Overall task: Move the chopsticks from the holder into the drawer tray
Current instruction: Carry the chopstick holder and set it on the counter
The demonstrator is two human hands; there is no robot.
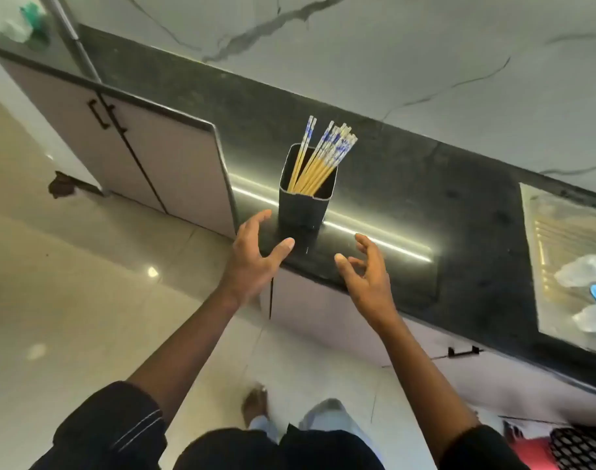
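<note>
The person wears a black shirt (276, 449) with short sleeves (113, 425), thin pale stripes on the left one, and light jeans (327, 418).

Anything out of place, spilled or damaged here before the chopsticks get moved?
Little stands out. The holder stands upright on the counter, with the chopsticks leaning inside it and none fallen. The left hand and right hand hover open near it. One oddity: a dark ragged patch at the foot of the cabinet; stain or damage, unclear.

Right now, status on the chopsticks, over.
Left hand, right hand open, no grip. Chopsticks standing in holder on counter. Nothing between hands and holder.
</note>
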